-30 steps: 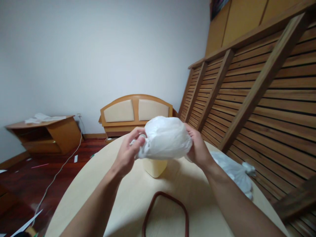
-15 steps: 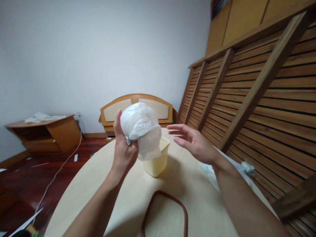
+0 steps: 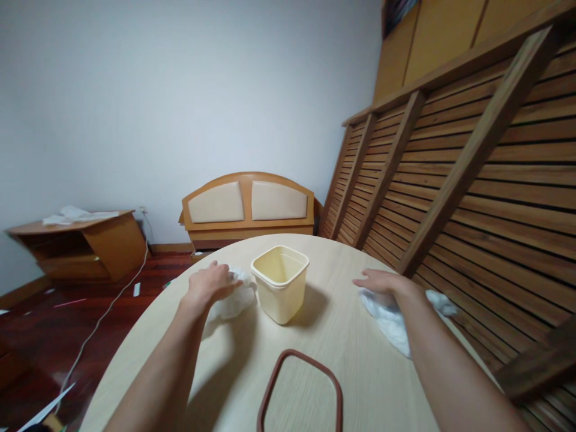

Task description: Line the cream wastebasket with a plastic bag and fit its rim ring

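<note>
My left hand [image 3: 210, 283] is low over the table, left of the bin, its fingers closed on a crumpled white plastic bag [image 3: 237, 301]. The fingertips are partly hidden. A pale yellow square bin [image 3: 282, 291] stands upright and uncovered between my hands, with nothing seen inside it. On the right, my right hand [image 3: 378, 282] reaches over a second white plastic bag [image 3: 389, 324], fingers stretched towards the left. My wrist and forearm hide part of that bag. Closer to me lies a brown rounded-square rim [image 3: 300, 353], flat on the tabletop.
The round light-wood table [image 3: 360, 384] carries all these things. A slatted wooden panel [image 3: 472, 198] leans along the right side. Beyond the table stands a headboard [image 3: 247, 201]; a low cabinet [image 3: 90, 246] is at the left, with a cable [image 3: 108, 321] across the floor.
My left hand has brought the white bag down from above the bin to the table at its left. My right hand has moved right and down to the other bag.
</note>
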Tool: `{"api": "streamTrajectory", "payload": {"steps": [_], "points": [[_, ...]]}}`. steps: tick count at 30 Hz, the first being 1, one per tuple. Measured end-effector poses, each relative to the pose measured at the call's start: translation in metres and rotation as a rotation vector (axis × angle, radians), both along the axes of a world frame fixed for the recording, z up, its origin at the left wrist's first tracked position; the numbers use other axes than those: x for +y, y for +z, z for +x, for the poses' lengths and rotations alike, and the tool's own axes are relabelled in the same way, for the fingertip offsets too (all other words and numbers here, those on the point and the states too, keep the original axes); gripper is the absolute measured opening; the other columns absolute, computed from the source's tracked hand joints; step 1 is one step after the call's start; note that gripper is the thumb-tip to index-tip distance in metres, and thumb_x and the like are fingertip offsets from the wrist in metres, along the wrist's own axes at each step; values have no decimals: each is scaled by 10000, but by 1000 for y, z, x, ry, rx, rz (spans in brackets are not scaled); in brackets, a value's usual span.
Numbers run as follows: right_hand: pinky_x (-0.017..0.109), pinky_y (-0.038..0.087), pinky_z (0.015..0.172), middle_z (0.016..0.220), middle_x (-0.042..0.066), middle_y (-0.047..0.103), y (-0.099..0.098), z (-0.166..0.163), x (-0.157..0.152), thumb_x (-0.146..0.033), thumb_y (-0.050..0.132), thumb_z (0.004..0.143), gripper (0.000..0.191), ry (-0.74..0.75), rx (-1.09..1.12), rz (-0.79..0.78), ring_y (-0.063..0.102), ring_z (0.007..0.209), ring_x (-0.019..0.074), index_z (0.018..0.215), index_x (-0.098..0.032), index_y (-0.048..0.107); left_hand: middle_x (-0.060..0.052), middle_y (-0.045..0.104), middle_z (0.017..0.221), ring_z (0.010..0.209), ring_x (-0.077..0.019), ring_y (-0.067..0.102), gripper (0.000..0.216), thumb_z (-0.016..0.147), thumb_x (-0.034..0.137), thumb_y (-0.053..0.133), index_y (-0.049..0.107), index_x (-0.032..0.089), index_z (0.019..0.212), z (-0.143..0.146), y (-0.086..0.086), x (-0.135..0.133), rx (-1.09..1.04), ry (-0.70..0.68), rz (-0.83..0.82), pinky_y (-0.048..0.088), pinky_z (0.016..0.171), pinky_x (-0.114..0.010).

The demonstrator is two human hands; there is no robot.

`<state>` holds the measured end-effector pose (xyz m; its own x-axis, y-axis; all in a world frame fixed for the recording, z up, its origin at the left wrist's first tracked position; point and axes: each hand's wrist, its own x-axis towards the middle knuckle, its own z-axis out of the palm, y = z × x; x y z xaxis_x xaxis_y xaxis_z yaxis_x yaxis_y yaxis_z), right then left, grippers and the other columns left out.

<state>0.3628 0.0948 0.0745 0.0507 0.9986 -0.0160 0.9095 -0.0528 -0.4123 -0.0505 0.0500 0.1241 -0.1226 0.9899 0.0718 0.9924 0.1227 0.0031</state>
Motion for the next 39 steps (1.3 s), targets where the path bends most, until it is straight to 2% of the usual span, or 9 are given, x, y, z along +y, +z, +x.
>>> {"api": "streamTrajectory", "payload": {"steps": [3, 7, 13, 16, 20, 25, 32, 36, 39], "points": [[379, 442, 1071, 1356, 195, 633, 1, -20, -1, -426, 713, 818, 500, 178, 97, -80, 596, 1267, 309, 1227, -139, 698, -199, 725, 1164, 1078, -410, 676, 491, 892, 575, 472, 751, 222, 1088, 6, 10, -9, -12, 23, 0, 517, 846, -483], [338, 526, 957, 1374, 112, 637, 6, -33, -1, -476, 525, 953, 491, 314, 222, -67, 657, 1171, 224, 1369, -224, 594, -238, 727, 1133, 1044, -428, 688, 500, 932, 492, 417, 717, 174, 1173, 16, 24, -17, -43, 65, 127, 518, 810, -499], [508, 385, 1083, 1417, 293, 540, -13, -20, 18, -376, 591, 913, 648, -45, 149, 115, 518, 1321, 365, 1451, -40, 460, -168, 711, 1227, 1111, -385, 670, 505, 969, 478, 363, 631, 182, 1278, 35, 33, -24, -197, 10, 328, 514, 872, -475], [482, 461, 984, 1251, 295, 658, -28, -18, 24, -460, 677, 831, 667, -107, 148, 58, 619, 1182, 396, 1324, -18, 594, -157, 729, 1197, 1107, -358, 679, 539, 960, 538, 392, 621, 189, 1302, 48, 26, -23, -277, -113, 279, 512, 886, -439], [318, 527, 727, 891, 146, 781, -34, -26, 22, -368, 713, 775, 316, -17, 217, 9, 730, 845, 284, 916, -92, 777, -149, 760, 1110, 1044, -336, 705, 420, 947, 409, 448, 687, 205, 1225, 57, 14, -19, -303, -218, 186, 514, 849, -409], [295, 516, 681, 837, 96, 775, -9, -34, 19, -276, 598, 814, 250, -14, 310, 189, 715, 796, 248, 880, -106, 769, -118, 770, 1084, 980, -264, 716, 356, 865, 204, 489, 750, 188, 1107, 57, 11, -18, -365, -289, 178, 503, 802, -315], [339, 522, 800, 1037, 134, 733, 48, -33, 3, -373, 502, 900, 333, -67, 423, 616, 679, 908, 247, 1073, -144, 670, -108, 782, 913, 837, -245, 730, 361, 867, 210, 477, 741, 174, 1110, 68, 10, -23, -432, -346, 157, 511, 741, -314], [360, 540, 770, 959, 95, 719, 72, -52, -21, -393, 576, 884, 232, 39, 654, 912, 674, 849, 238, 1000, -201, 638, -130, 769, 1058, 959, -287, 726, 344, 936, 356, 483, 717, 190, 1125, 73, 7, -27, -494, -388, 202, 526, 832, -379], [363, 550, 771, 909, 75, 711, 85, -79, -42, -378, 638, 862, 164, 75, 803, 1010, 671, 840, 232, 924, -228, 613, -150, 668, 1313, 1169, -301, 653, 462, 942, 448, 520, 604, 176, 1307, 79, 5, -30, -656, -497, 332, 518, 942, -408]]}}
